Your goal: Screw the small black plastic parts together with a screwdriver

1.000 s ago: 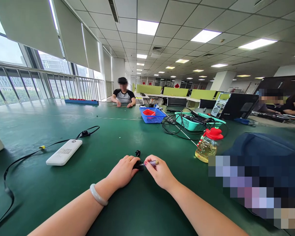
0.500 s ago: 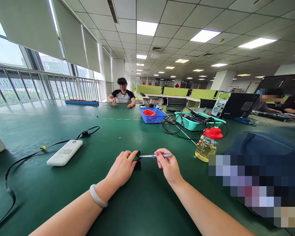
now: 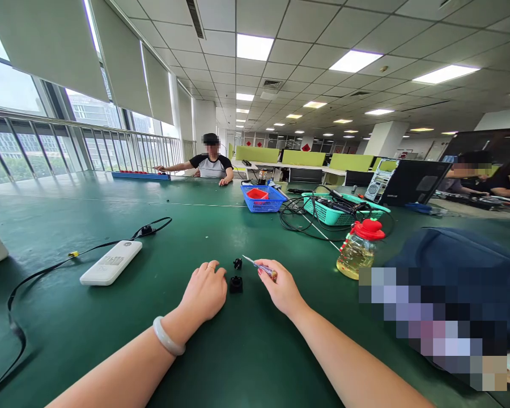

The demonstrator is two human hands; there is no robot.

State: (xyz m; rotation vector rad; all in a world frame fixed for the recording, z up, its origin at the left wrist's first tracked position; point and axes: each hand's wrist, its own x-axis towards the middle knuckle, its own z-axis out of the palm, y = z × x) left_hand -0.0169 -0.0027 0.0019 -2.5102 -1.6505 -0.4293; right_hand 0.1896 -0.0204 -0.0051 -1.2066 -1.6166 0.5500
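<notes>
My left hand (image 3: 204, 292) rests on the green table (image 3: 246, 351) with its fingers curled down, holding nothing, just left of a small black part (image 3: 236, 284). A second small black part (image 3: 238, 263) lies a little farther away. My right hand (image 3: 280, 287) pinches a small screwdriver (image 3: 261, 267) with a clear purple handle; its metal tip points up and left, above and between the two black parts, touching neither.
A white power bank (image 3: 111, 262) with a black cable (image 3: 46, 272) lies to the left. A bottle with a red cap (image 3: 359, 249) stands to the right, beside a dark blue bag (image 3: 459, 266). Blue basket (image 3: 263, 199) and teal basket (image 3: 335, 211) sit farther back. Other people sit across the table and at right.
My left hand let go of the black part, which now lies on the table. My right hand drew the screwdriver out of the part and tilted its tip upward. The person opposite reached an arm sideways.
</notes>
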